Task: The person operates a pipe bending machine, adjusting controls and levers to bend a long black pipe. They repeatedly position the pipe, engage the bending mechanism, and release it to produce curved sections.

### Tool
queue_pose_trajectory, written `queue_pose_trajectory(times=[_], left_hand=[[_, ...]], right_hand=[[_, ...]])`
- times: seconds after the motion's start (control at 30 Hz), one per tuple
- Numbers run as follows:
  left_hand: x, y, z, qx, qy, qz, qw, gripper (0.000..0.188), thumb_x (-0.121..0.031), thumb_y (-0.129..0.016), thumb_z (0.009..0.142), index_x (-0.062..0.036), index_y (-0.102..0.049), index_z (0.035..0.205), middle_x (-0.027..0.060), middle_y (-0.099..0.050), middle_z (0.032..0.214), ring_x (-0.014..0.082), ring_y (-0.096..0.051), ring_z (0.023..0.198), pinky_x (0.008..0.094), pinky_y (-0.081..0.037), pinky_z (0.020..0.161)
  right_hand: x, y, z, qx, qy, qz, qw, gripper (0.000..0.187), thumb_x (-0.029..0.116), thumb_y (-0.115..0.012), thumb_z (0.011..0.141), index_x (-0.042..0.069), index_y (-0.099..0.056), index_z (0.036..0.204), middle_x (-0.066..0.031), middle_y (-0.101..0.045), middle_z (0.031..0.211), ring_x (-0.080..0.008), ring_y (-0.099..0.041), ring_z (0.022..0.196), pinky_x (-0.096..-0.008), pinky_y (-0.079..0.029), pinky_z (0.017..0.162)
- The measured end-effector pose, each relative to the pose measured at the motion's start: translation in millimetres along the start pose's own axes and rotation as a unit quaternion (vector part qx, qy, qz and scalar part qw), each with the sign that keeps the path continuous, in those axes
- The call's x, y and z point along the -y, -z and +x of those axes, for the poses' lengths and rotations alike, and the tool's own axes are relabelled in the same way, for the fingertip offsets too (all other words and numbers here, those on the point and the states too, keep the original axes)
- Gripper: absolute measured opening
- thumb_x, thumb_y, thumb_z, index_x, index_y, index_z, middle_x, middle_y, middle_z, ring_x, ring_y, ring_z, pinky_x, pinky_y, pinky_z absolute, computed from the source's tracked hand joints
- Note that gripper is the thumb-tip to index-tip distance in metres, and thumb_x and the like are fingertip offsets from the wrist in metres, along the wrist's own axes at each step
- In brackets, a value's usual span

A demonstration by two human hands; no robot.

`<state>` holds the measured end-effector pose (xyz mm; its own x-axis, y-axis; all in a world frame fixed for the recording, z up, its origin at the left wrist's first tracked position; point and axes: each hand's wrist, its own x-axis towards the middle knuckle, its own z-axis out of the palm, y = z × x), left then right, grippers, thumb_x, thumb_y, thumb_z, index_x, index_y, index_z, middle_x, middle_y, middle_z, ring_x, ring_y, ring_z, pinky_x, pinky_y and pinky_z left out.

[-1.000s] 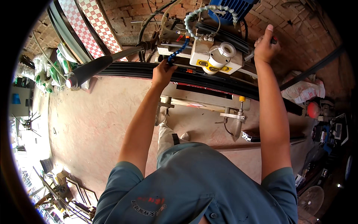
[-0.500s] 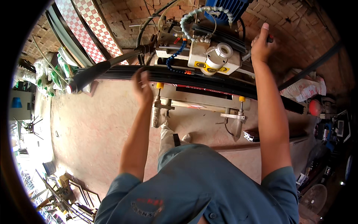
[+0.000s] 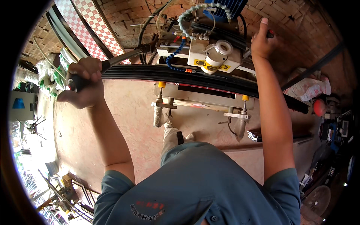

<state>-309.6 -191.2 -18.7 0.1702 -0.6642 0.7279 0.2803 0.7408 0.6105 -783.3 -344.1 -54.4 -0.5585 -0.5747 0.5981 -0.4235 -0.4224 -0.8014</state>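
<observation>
My left hand [image 3: 85,80] is wrapped round the black grip of a long lever [image 3: 114,60], with the thumb sticking out near its end. Over on the right, my right hand [image 3: 262,42] is closed round a smaller dark handle [image 3: 270,34] on the machine's right side, thumb raised. Between them stands a machine with a white head [image 3: 221,56] carrying a round cap and yellow warning labels. Long black profile bars [image 3: 165,75] lie across its front. Two clamps with yellow tips, a left clamp [image 3: 161,84] and a right clamp [image 3: 245,98], stand against the near side.
A blue motor [image 3: 225,7] and a segmented grey coolant hose [image 3: 181,22] sit behind the head. A blue hose [image 3: 176,56] bends down to the bars. Checkered panels [image 3: 93,30] lean at the back left. A white sack [image 3: 309,84] lies at the right.
My left hand has moved left from beside the bars to the lever's grip and closed on it. My right hand stays on its handle, nearly still.
</observation>
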Motion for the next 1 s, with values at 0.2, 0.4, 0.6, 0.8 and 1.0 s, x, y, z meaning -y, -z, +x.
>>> queue_pose_trajectory(times=[0.2, 0.4, 0.6, 0.8, 1.0], left_hand=[[-0.5, -0.7, -1.0, 0.005, -0.001, -0.004, 1.0, 0.089, -0.098, -0.033, 0.075, -0.0104, -0.049, 0.075, 0.0028, -0.043, 0.059, 0.0167, -0.041, 0.057, 0.0356, -0.038, 0.067], [0.0, 0.3, -1.7, -0.005, 0.001, -0.009, 1.0, 0.089, -0.098, -0.033, 0.075, -0.0104, -0.05, 0.075, 0.002, -0.041, 0.058, 0.0171, -0.04, 0.058, 0.0354, -0.037, 0.066], [8.5, 0.3, -9.8, -0.013, -0.028, -0.035, 0.999, 0.095, -0.096, -0.033, 0.077, -0.0042, -0.057, 0.087, 0.0089, -0.054, 0.069, 0.0212, -0.049, 0.066, 0.0384, -0.042, 0.072], [28.8, -6.2, -23.9, -0.047, -0.062, -0.003, 0.997, 0.103, -0.097, -0.031, 0.076, -0.0026, -0.06, 0.106, 0.0125, -0.058, 0.088, 0.0271, -0.055, 0.083, 0.0442, -0.045, 0.084], [45.2, 7.1, -28.6, -0.017, -0.083, -0.028, 0.996, 0.1, -0.091, -0.031, 0.083, -0.0016, -0.058, 0.121, 0.017, -0.062, 0.107, 0.0319, -0.059, 0.098, 0.0467, -0.045, 0.095]], right_hand=[[7.1, -4.3, -6.2, 0.006, 0.017, 0.064, 0.998, 0.051, 0.046, -0.071, 0.093, 0.005, -0.054, 0.068, -0.004, -0.055, 0.055, -0.0154, -0.053, 0.048, -0.0318, -0.043, 0.047], [5.9, -6.6, -6.6, 0.013, 0.034, 0.064, 0.997, 0.05, 0.046, -0.07, 0.094, 0.007, -0.05, 0.07, -0.0023, -0.049, 0.052, -0.0149, -0.048, 0.041, -0.0305, -0.04, 0.04], [9.2, -8.5, -7.6, 0.0, 0.02, 0.053, 0.998, 0.047, 0.042, -0.069, 0.095, -0.001, -0.066, 0.075, -0.006, -0.066, 0.066, -0.0177, -0.061, 0.063, -0.0356, -0.05, 0.065], [14.3, -5.1, -9.3, 0.014, -0.028, 0.056, 0.998, 0.055, 0.045, -0.07, 0.094, 0.001, -0.059, 0.063, -0.0038, -0.058, 0.056, -0.0153, -0.055, 0.052, -0.0342, -0.045, 0.055], [24.5, -8.2, -14.2, 0.008, -0.061, 0.093, 0.994, 0.052, 0.043, -0.071, 0.094, 0.006, -0.054, 0.063, -0.0012, -0.053, 0.052, -0.0126, -0.051, 0.045, -0.0297, -0.041, 0.045]])
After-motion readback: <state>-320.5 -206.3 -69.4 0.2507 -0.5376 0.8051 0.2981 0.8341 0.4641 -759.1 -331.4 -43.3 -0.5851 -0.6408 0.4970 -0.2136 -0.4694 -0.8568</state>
